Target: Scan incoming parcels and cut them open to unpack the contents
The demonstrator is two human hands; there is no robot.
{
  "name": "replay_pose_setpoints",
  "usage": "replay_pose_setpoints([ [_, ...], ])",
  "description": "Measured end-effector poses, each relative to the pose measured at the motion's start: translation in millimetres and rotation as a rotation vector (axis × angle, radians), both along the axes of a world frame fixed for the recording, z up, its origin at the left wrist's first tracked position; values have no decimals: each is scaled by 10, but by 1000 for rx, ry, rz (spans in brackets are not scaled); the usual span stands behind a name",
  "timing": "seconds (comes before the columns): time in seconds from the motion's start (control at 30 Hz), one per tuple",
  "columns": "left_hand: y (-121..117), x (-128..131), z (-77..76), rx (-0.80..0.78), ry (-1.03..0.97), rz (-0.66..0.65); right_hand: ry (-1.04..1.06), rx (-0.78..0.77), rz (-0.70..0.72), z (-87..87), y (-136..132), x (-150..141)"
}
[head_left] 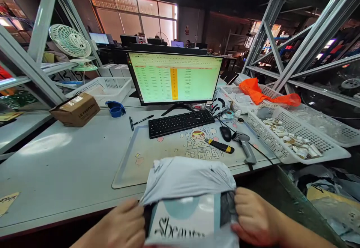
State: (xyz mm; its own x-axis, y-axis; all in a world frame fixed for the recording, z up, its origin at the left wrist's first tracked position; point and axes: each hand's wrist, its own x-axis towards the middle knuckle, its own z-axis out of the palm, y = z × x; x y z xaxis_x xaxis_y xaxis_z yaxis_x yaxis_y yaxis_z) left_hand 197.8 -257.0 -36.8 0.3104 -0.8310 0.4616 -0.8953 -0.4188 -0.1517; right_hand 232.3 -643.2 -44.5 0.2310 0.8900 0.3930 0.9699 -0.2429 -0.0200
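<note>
A white plastic mailing bag [191, 175] is stretched between my two hands at the bottom centre, in front of the desk edge. My left hand [123, 223] is closed on the bag's left side, and my right hand [250, 214] grips its right side. Through the wide opening shows a white and light-blue box [184, 216] with black lettering reading "Sbeauty", partly covered by the bag. Dark lining of the bag is visible beside the box. The lower part of the bag runs out of the frame.
Behind the bag lie a desk mat [168, 150], a keyboard [181, 122], a yellow-black utility knife [221, 146], a mouse [225, 133] and a barcode scanner [246, 146]. A monitor [157, 77] stands behind. White baskets [292, 120] are at right, a cardboard box [75, 109] at left.
</note>
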Motion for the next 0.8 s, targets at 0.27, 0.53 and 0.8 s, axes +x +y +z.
replay_pose_setpoints([
  [0.27,-253,808,-575,-124,77,487,175,-309,-563,-334,581,705],
  [0.53,-800,302,-710,-225,305,541,-34,-267,-110,-749,812,649],
  [0.8,-659,-218,-1084,-297,145,533,-2,-270,-109,-921,1205,605],
])
